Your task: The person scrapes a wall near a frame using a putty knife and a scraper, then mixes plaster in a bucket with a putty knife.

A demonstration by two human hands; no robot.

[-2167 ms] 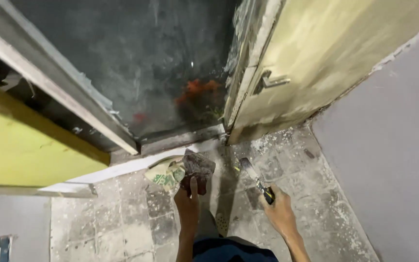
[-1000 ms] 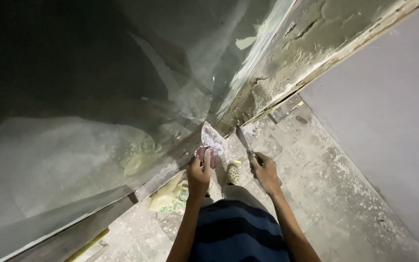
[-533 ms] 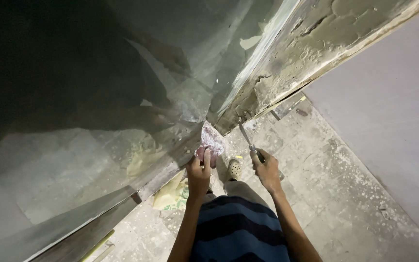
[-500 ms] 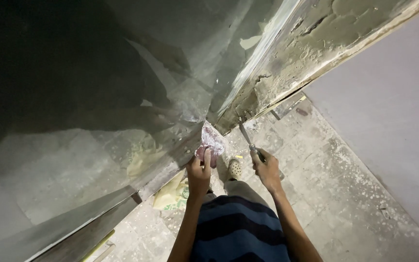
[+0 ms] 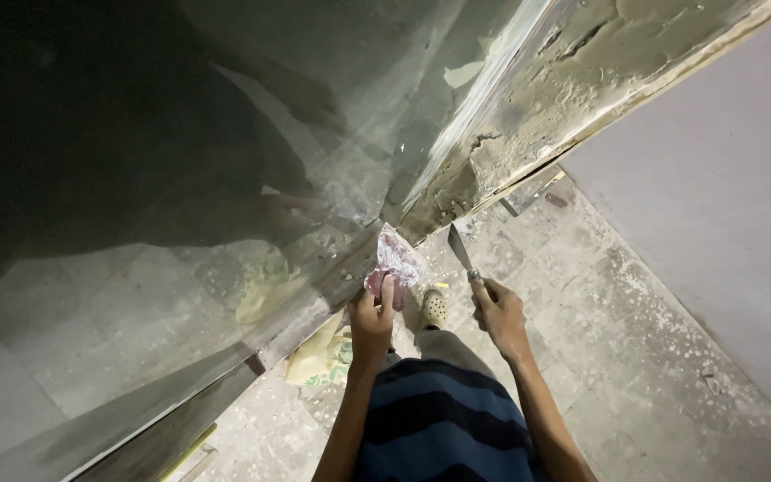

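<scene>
Still, both hands hold steady.

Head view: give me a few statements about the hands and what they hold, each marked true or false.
1. The left hand presses a reddish, dust-covered pad to the door frame. True.
2. The right hand is empty. False: it grips a putty knife, blade up.
3. The glass pane lies left of the frame. True.
4. The knife blade is scraping the glass. False: it is held in the air, apart from glass and frame.
5. The floor is speckled with pale spatter. True.
</scene>
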